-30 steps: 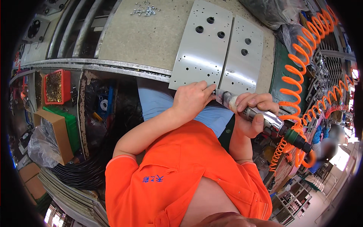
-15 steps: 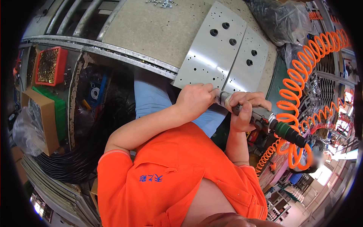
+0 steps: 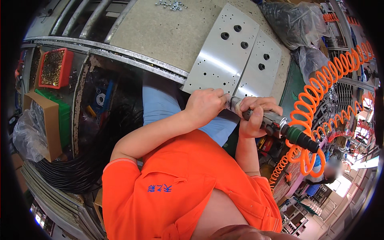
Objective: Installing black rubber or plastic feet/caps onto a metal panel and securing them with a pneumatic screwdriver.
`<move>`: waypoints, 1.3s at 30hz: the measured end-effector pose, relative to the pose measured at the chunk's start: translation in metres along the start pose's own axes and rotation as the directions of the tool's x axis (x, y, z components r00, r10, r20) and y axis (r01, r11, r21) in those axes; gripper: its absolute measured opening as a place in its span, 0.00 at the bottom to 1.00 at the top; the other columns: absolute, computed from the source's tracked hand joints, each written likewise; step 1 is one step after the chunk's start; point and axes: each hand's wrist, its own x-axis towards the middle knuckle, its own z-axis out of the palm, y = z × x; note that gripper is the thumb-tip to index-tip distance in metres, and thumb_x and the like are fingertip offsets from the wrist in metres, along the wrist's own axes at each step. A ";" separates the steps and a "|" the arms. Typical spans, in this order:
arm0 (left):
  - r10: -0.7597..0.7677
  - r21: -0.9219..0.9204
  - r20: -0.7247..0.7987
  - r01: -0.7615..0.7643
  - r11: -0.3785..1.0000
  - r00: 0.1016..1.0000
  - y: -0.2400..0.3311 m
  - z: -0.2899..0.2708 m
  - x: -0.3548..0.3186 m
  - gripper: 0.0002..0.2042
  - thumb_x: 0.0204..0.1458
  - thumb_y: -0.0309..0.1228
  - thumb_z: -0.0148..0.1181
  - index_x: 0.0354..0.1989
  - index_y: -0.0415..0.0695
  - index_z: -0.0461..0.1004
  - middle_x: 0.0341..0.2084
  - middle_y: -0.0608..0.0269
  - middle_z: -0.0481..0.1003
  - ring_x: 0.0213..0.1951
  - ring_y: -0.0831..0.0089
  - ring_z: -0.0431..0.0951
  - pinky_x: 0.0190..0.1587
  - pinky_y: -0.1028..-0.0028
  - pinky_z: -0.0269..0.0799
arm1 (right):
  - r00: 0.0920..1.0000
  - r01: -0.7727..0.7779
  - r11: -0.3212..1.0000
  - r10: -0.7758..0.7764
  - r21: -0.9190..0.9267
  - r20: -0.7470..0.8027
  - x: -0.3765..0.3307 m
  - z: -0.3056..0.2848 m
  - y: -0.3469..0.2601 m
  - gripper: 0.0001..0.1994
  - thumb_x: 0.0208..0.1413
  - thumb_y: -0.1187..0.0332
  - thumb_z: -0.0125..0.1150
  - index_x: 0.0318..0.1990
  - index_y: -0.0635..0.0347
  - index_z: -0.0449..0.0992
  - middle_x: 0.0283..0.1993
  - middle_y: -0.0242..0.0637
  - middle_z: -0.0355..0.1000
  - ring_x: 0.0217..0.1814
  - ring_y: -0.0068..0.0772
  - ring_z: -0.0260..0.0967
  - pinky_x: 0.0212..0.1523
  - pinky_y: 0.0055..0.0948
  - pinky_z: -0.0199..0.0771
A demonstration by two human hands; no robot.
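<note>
My right hand (image 3: 258, 115) is wrapped around the grey metal body of a pneumatic hand tool (image 3: 276, 119), which has a dark green and black rear end. The tool lies at a slant, its narrow front end toward my left hand (image 3: 206, 105). My left hand's fingers are closed at that front end, and what they pinch is hidden. Just beyond my hands lie two flat metal plates, a larger one (image 3: 214, 58) and a narrower one (image 3: 256, 76), both drilled with small holes. Black round knobs (image 3: 244, 45) stand on both plates.
An orange coiled air hose (image 3: 308, 100) hangs at the right by the tool. Small metal fasteners (image 3: 175, 5) lie on the bench top (image 3: 160, 36). At left are a red bin of small brass-coloured parts (image 3: 69, 60), a cardboard box (image 3: 50, 124) and black cable (image 3: 66, 178). Clear plastic bags (image 3: 298, 22) sit back right.
The tool and my right hand have shifted slightly left. The orange hose has swung a little, and the plates appear slightly farther left in view. My left hand has hardly moved.
</note>
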 end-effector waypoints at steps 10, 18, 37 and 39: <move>0.076 -0.034 -0.017 -0.077 0.996 0.997 -0.002 -0.016 0.011 0.11 0.49 0.38 0.66 0.39 0.50 0.81 0.22 0.65 0.70 0.23 0.64 0.76 0.23 0.66 0.70 | 0.992 0.126 0.965 -0.121 0.230 -0.037 0.017 -0.025 -0.033 0.11 0.58 0.67 0.59 0.43 0.62 0.66 0.36 0.42 0.68 0.22 0.32 0.69 0.21 0.31 0.73; 0.075 -0.059 0.128 -0.068 0.996 0.989 0.002 -0.019 0.016 0.09 0.53 0.36 0.64 0.38 0.47 0.82 0.21 0.61 0.71 0.25 0.64 0.76 0.25 0.67 0.70 | 0.858 0.211 0.977 -0.180 0.012 -0.482 -0.009 -0.085 -0.069 0.13 0.57 0.59 0.52 0.41 0.59 0.66 0.35 0.42 0.65 0.18 0.29 0.63 0.21 0.32 0.71; -0.216 -0.630 0.776 0.714 -0.305 0.593 0.043 -0.047 0.008 0.14 0.66 0.35 0.50 0.43 0.34 0.73 0.20 0.65 0.66 0.19 0.85 0.58 0.18 0.81 0.47 | 0.941 0.281 0.929 -0.219 0.238 -0.259 -0.016 -0.054 -0.088 0.15 0.60 0.58 0.58 0.41 0.60 0.64 0.36 0.40 0.64 0.18 0.28 0.65 0.22 0.32 0.72; -0.209 -0.676 0.735 0.677 -0.291 0.645 0.048 -0.055 0.005 0.15 0.66 0.36 0.50 0.43 0.34 0.74 0.21 0.64 0.67 0.20 0.85 0.58 0.18 0.81 0.48 | 0.931 0.300 0.921 -0.226 0.249 -0.285 -0.016 -0.053 -0.086 0.15 0.60 0.58 0.58 0.41 0.60 0.63 0.36 0.40 0.64 0.18 0.28 0.66 0.22 0.31 0.73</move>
